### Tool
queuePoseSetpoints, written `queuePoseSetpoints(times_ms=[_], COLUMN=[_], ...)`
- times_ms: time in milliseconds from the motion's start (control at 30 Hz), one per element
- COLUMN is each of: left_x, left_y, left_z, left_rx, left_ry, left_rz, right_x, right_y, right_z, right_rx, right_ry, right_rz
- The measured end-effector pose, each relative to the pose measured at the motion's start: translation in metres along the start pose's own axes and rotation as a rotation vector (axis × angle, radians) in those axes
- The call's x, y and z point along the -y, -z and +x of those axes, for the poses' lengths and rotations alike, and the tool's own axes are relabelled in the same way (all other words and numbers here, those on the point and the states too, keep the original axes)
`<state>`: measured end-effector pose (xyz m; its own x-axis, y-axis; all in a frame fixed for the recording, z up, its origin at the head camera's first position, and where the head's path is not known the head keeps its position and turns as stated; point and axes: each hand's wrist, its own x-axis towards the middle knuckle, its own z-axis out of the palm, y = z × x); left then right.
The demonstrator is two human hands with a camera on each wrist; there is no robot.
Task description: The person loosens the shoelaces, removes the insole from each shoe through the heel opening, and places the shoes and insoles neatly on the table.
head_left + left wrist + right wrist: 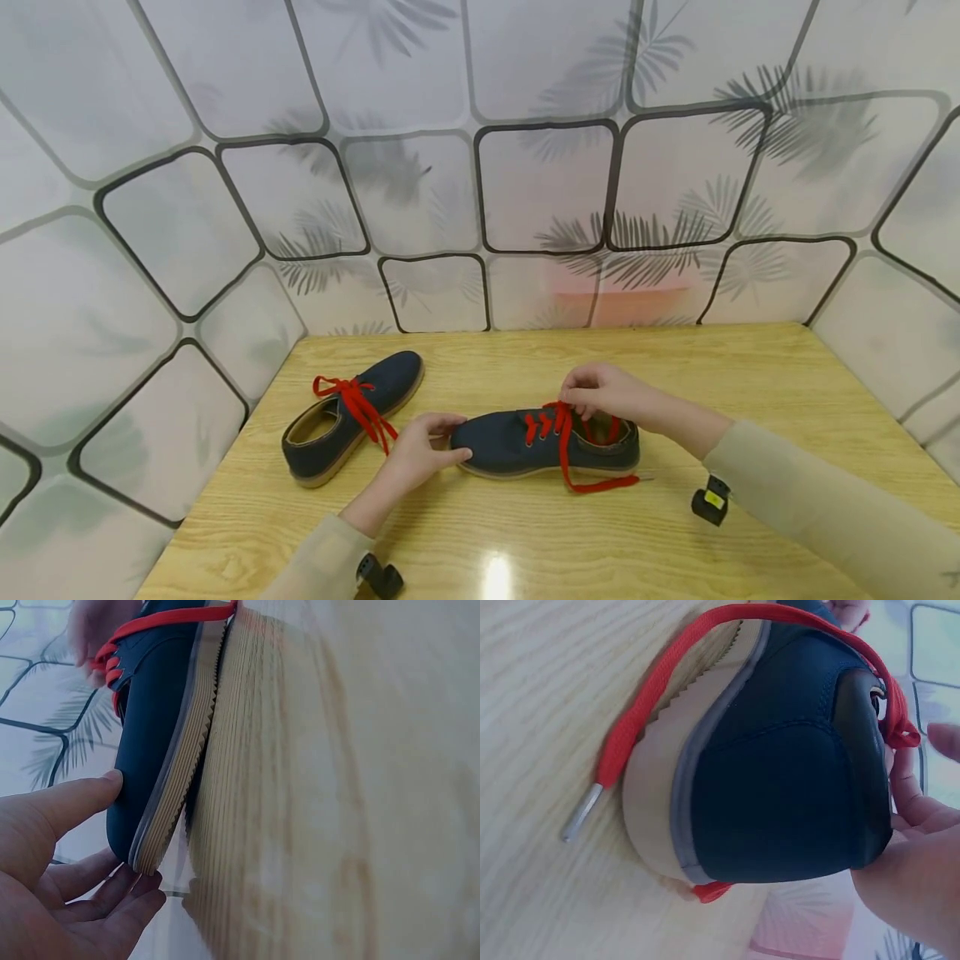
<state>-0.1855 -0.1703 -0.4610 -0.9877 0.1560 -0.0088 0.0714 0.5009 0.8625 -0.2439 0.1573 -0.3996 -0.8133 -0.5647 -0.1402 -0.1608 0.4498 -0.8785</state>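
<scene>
A navy shoe (491, 442) with red laces and a tan sole lies on the table, its toe pointing left. My left hand (420, 446) holds the toe; in the left wrist view the thumb presses the upper while the fingers curl round the tip. Over the shoe's opening, my right hand (603, 390) pinches the red shoelace (660, 682) near the top eyelets, though the fingertips are partly hidden. One lace end drapes over the near side onto the table, ending in a metal tip (581, 814). More lace shows inside the opening.
The matching navy shoe (386, 383) sits to the left, toe angled away, its red laces (360, 408) tied in a bow. The wooden table (480, 529) ends at patterned panels (427, 292) at the back and sides.
</scene>
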Motion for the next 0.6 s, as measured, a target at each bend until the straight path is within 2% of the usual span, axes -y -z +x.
queuePoseSetpoints(times_ms=[100, 200, 500, 600], left_x=[-0.0002, 0.0000, -0.0002, -0.0015], left_y=[0.0000, -0.0002, -0.0001, 0.0006], left_z=[0.0003, 0.0009, -0.0008, -0.0013], left_rx=[0.000, 0.002, 0.009, 0.009], left_ry=[-0.005, -0.005, 0.007, 0.004], left_rz=[0.002, -0.001, -0.006, 0.002], right_x=[0.0038, 0.0050, 0.0005, 0.0003], right_y=[-0.0030, -0.0038, -0.0003, 0.0017], right_z=[0.0014, 0.0028, 0.0029, 0.0026], right_rx=[-0.018, -0.024, 0.038, 0.051], right_ry=[-0.017, -0.020, 0.053, 0.050], right_rz=[-0.087, -0.119, -0.137, -0.129])
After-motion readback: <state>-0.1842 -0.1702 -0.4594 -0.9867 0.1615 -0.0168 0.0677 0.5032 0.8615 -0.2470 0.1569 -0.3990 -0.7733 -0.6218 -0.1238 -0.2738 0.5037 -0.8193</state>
